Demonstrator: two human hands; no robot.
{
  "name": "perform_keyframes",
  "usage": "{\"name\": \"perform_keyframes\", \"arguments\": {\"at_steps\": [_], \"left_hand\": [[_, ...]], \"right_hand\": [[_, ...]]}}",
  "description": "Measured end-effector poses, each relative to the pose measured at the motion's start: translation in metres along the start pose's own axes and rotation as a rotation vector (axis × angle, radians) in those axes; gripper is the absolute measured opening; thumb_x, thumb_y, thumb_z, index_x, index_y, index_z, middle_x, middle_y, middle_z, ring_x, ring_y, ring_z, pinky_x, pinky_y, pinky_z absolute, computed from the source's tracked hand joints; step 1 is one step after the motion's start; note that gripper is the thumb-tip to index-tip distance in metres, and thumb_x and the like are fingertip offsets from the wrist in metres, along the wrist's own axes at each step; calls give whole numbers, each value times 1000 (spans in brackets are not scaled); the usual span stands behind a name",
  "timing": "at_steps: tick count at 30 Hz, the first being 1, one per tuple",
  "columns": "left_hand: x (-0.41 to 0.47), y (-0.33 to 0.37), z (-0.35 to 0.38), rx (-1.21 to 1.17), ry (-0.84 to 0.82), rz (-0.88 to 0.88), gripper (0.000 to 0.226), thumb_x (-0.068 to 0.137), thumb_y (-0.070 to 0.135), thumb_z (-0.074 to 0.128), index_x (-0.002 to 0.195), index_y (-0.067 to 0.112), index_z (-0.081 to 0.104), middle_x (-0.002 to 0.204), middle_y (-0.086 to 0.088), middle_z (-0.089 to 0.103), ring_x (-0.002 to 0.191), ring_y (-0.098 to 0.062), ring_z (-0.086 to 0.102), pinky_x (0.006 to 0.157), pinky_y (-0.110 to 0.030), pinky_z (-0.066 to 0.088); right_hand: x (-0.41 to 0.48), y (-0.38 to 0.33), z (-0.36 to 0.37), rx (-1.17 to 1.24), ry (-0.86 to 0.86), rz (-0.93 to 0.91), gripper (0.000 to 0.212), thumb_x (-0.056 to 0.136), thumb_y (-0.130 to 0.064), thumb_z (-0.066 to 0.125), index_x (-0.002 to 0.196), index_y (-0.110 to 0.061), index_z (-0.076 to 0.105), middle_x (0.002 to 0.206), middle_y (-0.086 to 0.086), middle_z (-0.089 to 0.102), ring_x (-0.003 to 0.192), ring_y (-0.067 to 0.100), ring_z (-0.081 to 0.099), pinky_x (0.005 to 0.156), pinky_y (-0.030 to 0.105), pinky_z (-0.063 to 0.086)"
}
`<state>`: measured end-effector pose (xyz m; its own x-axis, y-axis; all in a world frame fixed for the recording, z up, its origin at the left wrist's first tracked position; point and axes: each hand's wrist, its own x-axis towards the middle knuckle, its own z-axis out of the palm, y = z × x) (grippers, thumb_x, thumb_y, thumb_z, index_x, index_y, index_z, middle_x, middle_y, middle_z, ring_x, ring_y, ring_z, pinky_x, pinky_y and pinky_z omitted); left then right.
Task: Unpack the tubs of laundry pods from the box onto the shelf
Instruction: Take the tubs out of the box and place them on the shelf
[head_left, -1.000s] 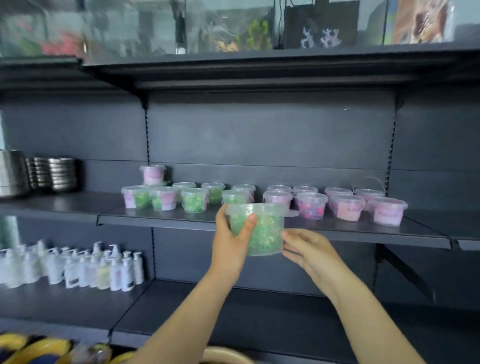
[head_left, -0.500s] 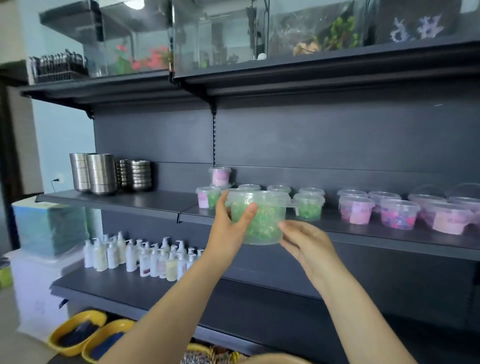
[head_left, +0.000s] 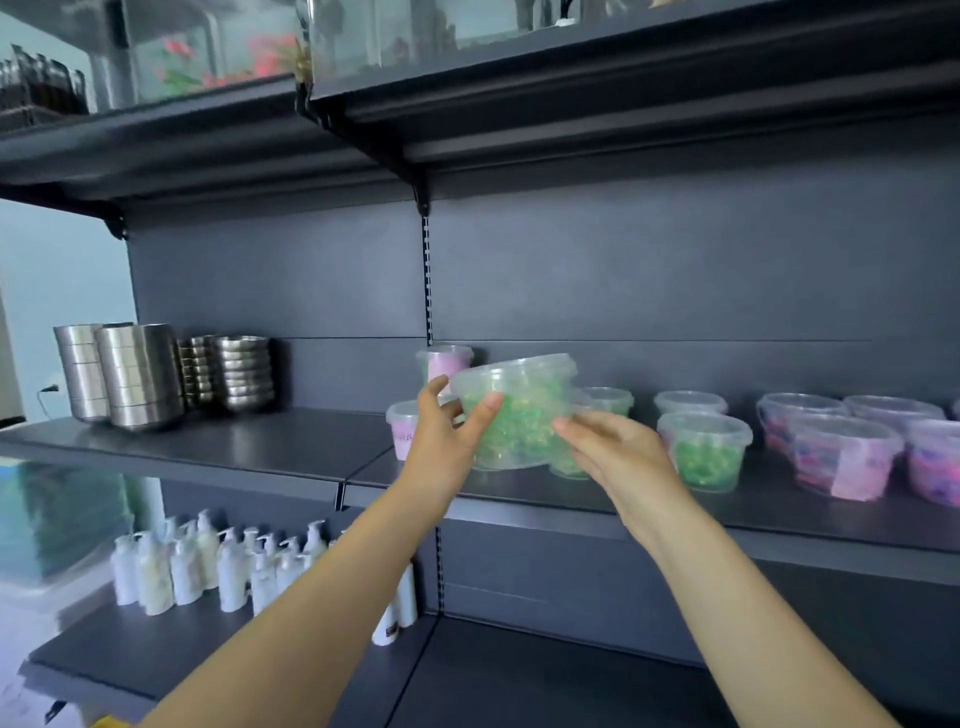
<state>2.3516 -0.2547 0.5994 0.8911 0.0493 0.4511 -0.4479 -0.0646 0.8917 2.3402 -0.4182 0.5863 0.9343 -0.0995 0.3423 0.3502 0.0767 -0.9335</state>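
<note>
A clear tub of green laundry pods (head_left: 519, 410) hangs tilted just above the dark middle shelf (head_left: 675, 514). My left hand (head_left: 447, 436) grips its left side, thumb across the front. My right hand (head_left: 618, 452) holds its lower right side with the fingertips. Behind it stand more tubs: a pink one stacked high (head_left: 447, 361), a green one (head_left: 704, 449) to the right, and pink-and-blue ones (head_left: 841, 452) at the far right. The box is out of view.
Stacked steel cups (head_left: 137, 374) and steel bowls (head_left: 241, 371) occupy the left section of the same shelf. White pump bottles (head_left: 218, 564) crowd the lower shelf. An upper shelf (head_left: 519, 104) overhangs closely, carrying glass tanks.
Both hands have carried the green tub up and forward from below the shelf edge to over the shelf, near the stacked tubs. The view has swung left and closer.
</note>
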Motion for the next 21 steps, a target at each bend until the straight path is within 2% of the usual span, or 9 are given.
{"name": "perform_keyframes", "arguments": {"at_steps": [3,6,7,10,12,13,16,19,21], "left_hand": [[37,-9,-4,-32,-2,24,54,88,31,58,132,16,30,112,6,55,110,-17,56,94,-37,49],[80,-18,-9,-2,-32,73,43,89,30,56,124,19,34,118,1,53,99,-11,55,74,-19,47],[95,-23,-12,10,-51,81,43,89,32,56,124,20,34,115,4,53,98,-8,55,72,-16,46],[143,-39,-20,76,-135,108,40,88,35,58,117,22,35,104,12,52,92,1,54,79,-20,48],[178,-55,-25,120,-191,129,52,84,42,61,123,18,35,116,5,54,103,-8,55,93,-32,48],[195,-65,-27,135,-217,127,58,82,45,61,126,17,34,122,1,53,108,-13,54,98,-36,47],[251,-89,-30,167,-285,138,62,81,46,63,128,17,34,123,1,52,112,-15,53,102,-39,45],[301,-111,-30,148,-355,135,66,80,44,65,130,15,33,116,4,52,112,-14,54,102,-38,45],[330,-127,-27,156,-397,101,76,74,55,67,129,17,32,121,4,53,113,-14,55,102,-38,45]], "right_hand": [[35,3,14,-5,-9,-22,37,64,-39,80,92,-18,69,101,-3,73,102,13,66,100,35,47],[70,3,28,-25,3,-59,72,44,-59,77,99,-14,68,105,1,72,102,15,66,98,37,48],[82,5,32,-28,2,-59,72,45,-59,76,101,-14,67,105,1,72,102,16,67,97,36,49],[121,17,43,-94,4,-62,29,70,-41,74,90,-21,66,94,-7,73,88,5,69,81,22,53],[149,29,52,-182,42,-80,10,77,-33,73,80,-26,66,77,-16,72,72,-5,68,63,10,49],[163,37,57,-207,58,-81,8,78,-32,74,78,-27,67,73,-17,72,70,-5,68,61,9,49],[210,59,67,-217,131,-54,11,75,-32,75,78,-24,68,84,-8,74,82,6,71,76,21,54],[253,75,75,-221,160,-3,14,75,-32,75,80,-21,68,84,-6,74,78,5,71,70,17,53],[278,83,76,-237,183,38,28,69,-36,78,87,-17,69,89,-1,75,84,11,71,75,22,55]]}}
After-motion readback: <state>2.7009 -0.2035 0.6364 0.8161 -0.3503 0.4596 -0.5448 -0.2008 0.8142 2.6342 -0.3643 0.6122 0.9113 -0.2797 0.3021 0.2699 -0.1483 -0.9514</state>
